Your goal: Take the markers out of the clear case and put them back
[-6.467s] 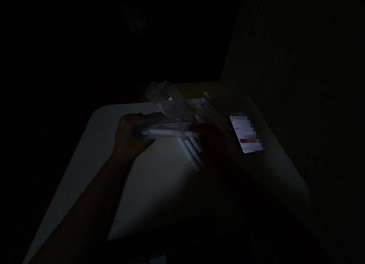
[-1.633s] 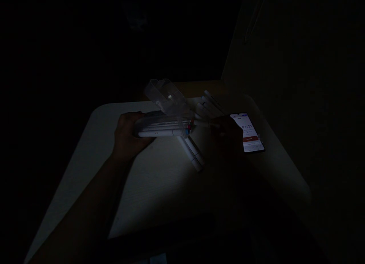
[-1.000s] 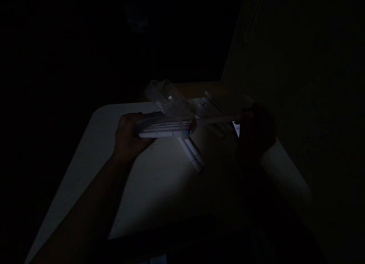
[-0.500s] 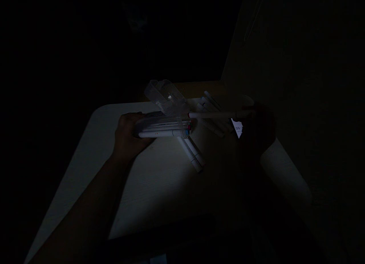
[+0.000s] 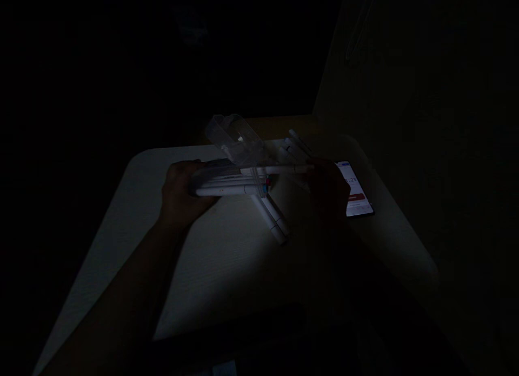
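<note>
Closed around the left end of a clear plastic case [image 5: 203, 177] is my left hand [image 5: 177, 195]. The case lies on its side with its hinged lid [image 5: 235, 138] swung up, and several white markers [image 5: 223, 191] with coloured ends fill it. My right hand [image 5: 329, 186], dim in the shadow, pinches one end of a white marker [image 5: 279, 170]. That marker's other end is inside the mouth of the case, above the markers there. Two more white markers [image 5: 271, 219] rest on the table under the case opening.
The pale table [image 5: 203, 262] has rounded corners and is lit mostly on its left. Several loose markers [image 5: 299, 142] lie behind my right hand. A lit phone [image 5: 357, 195] lies to the right. The surroundings are very dark.
My right hand has moved left, bringing the marker's tip from outside the case into its opening. The phone behind it is now more exposed. My left hand and the case have stayed put.
</note>
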The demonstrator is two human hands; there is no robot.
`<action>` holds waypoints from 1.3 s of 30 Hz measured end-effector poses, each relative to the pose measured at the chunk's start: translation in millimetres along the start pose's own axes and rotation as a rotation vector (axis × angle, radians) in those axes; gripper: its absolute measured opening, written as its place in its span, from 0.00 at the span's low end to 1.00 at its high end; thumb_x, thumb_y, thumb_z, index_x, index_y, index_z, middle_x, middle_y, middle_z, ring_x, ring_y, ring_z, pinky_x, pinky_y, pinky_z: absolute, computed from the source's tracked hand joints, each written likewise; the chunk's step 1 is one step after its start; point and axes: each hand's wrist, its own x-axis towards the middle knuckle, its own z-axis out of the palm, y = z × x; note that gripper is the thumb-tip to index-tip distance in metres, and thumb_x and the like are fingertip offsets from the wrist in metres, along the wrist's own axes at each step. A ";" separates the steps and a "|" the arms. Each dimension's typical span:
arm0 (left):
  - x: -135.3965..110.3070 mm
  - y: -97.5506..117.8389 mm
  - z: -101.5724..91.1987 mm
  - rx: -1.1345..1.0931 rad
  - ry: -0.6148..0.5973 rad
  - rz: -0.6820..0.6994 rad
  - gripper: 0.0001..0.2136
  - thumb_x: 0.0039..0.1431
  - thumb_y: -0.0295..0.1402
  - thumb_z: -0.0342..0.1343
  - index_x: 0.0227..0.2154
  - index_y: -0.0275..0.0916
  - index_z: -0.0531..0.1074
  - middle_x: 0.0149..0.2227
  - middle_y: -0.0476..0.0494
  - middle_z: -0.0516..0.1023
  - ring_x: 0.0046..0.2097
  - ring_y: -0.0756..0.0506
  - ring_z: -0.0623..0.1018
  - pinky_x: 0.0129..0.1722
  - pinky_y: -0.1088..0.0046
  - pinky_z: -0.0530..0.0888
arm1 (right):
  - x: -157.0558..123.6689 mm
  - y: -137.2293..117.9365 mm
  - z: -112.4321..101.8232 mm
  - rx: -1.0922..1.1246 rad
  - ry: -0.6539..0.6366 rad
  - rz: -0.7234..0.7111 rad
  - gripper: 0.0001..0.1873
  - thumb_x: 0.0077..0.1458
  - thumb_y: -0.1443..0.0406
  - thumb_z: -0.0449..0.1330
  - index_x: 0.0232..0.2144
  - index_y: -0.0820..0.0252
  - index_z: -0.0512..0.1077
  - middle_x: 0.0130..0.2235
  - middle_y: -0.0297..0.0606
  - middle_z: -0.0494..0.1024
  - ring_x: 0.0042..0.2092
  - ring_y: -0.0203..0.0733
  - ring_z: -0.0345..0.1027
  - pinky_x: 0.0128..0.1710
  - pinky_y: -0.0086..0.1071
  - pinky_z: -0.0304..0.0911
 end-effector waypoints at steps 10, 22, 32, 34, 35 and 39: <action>0.7 2.8 -0.8 0.018 -0.020 -0.044 0.29 0.40 0.41 0.65 0.47 0.40 0.66 0.46 0.39 0.69 0.49 0.42 0.71 0.47 0.63 0.71 | 0.6 3.4 6.3 -0.036 -0.058 -0.140 0.10 0.55 0.64 0.52 0.38 0.55 0.70 0.40 0.37 0.75 0.43 0.36 0.69 0.41 0.32 0.66; 1.9 4.8 -0.6 0.005 0.004 -0.029 0.29 0.38 0.40 0.65 0.46 0.40 0.67 0.46 0.40 0.70 0.49 0.41 0.71 0.48 0.63 0.71 | -9.8 1.7 17.5 0.009 -0.239 -0.160 0.23 0.54 0.65 0.47 0.53 0.58 0.62 0.52 0.46 0.68 0.52 0.42 0.65 0.48 0.39 0.67; 1.8 3.6 -0.9 0.010 -0.026 -0.066 0.27 0.40 0.39 0.64 0.47 0.42 0.66 0.46 0.41 0.69 0.49 0.41 0.71 0.48 0.62 0.70 | -19.0 -1.0 22.2 -0.008 -0.381 -0.164 0.31 0.56 0.64 0.48 0.62 0.53 0.48 0.62 0.41 0.55 0.62 0.45 0.50 0.58 0.45 0.59; 1.8 3.2 -0.8 0.014 -0.026 -0.073 0.27 0.40 0.40 0.64 0.46 0.42 0.66 0.46 0.41 0.69 0.49 0.42 0.71 0.47 0.63 0.71 | -20.7 -0.2 23.3 -0.002 -0.417 -0.179 0.33 0.57 0.62 0.48 0.63 0.51 0.42 0.63 0.40 0.52 0.64 0.44 0.46 0.60 0.45 0.56; 1.8 3.0 -0.7 0.016 -0.024 -0.069 0.27 0.40 0.40 0.64 0.46 0.42 0.66 0.46 0.41 0.69 0.49 0.42 0.71 0.47 0.63 0.71 | -21.4 0.0 24.0 -0.001 -0.434 -0.187 0.34 0.57 0.62 0.47 0.63 0.50 0.40 0.64 0.39 0.50 0.65 0.44 0.43 0.60 0.46 0.54; 2.3 2.0 -0.4 0.010 -0.009 -0.011 0.27 0.40 0.40 0.64 0.46 0.41 0.67 0.46 0.40 0.70 0.49 0.42 0.71 0.47 0.64 0.70 | -24.2 0.3 26.9 -0.007 -0.463 -0.236 0.38 0.58 0.62 0.47 0.64 0.51 0.32 0.66 0.40 0.41 0.67 0.43 0.36 0.63 0.46 0.49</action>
